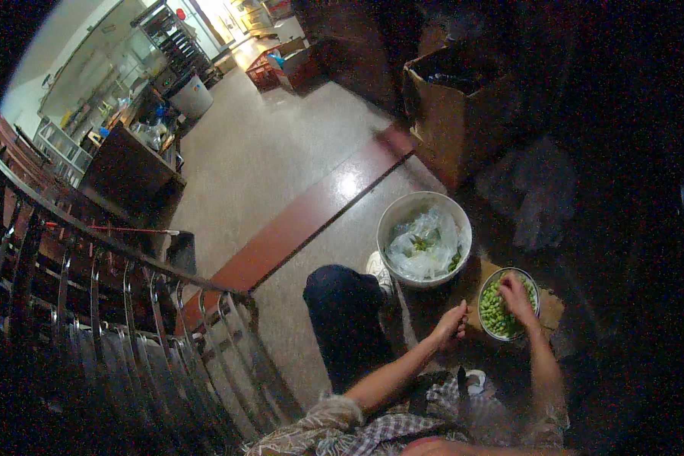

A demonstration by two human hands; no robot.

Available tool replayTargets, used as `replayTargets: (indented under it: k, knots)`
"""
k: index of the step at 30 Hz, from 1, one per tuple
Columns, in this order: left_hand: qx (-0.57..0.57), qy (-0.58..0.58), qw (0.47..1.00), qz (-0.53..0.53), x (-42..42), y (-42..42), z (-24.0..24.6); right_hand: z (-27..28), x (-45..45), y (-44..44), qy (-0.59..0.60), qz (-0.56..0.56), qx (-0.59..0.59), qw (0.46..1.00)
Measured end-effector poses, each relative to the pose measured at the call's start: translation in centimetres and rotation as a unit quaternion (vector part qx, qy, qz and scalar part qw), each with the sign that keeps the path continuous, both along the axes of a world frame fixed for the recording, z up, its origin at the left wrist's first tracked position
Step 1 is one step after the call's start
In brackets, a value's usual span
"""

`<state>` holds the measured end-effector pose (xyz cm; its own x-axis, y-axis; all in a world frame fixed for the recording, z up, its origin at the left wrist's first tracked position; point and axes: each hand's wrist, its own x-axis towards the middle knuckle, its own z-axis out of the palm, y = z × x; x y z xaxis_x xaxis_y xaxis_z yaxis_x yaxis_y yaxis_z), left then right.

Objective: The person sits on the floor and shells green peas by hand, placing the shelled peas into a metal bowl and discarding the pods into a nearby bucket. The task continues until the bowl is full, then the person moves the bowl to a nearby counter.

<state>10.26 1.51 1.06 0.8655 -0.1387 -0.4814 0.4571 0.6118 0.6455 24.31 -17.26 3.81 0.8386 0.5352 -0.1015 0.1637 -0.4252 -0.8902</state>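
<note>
My right hand [516,299] is over a round metal-rimmed bowl [480,312], with its fingers bent down at the shelled green beans [493,310] inside. Whether those fingers pinch a bean is too blurred to make out. Just left of the bowl, my left hand [451,326] hangs in the air with curled fingers; its palm side is hidden. Beyond both hands stands a white bucket [392,214], lined or partly filled with a clear plastic bag [402,251]. Some green pods or scraps [422,243] lie on the bag. Flattened cardboard [550,310] shows under the bowl.
A tall open cardboard box [439,122] stands behind the bucket. Metal railings [128,290] run along the left. My bent knee [342,290] is left of my hands. Farther off are a red crate [264,69] and a cluttered bench [131,154]. The right side is very dark.
</note>
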Motion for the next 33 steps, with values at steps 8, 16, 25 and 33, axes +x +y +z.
replayTargets:
  k: [8,16,25,33]
  knots:
    - [0.093,-0.108,0.989,-0.028,0.3,0.0,-1.9,2.0,-8.9,3.7,0.004,-0.008,0.042,0.999]
    - [0.115,-0.067,0.99,-0.057,1.6,4.3,4.6,8.5,-7.2,7.5,-0.041,0.024,0.09,0.995]
    - [-0.023,-0.008,1.0,-0.002,1.2,4.1,10.9,9.5,-6.3,7.3,0.075,0.006,0.073,0.994]
    - [-0.033,-0.011,0.999,-0.015,1.8,4.3,8.3,9.0,-6.0,7.5,-0.058,0.028,0.029,0.998]
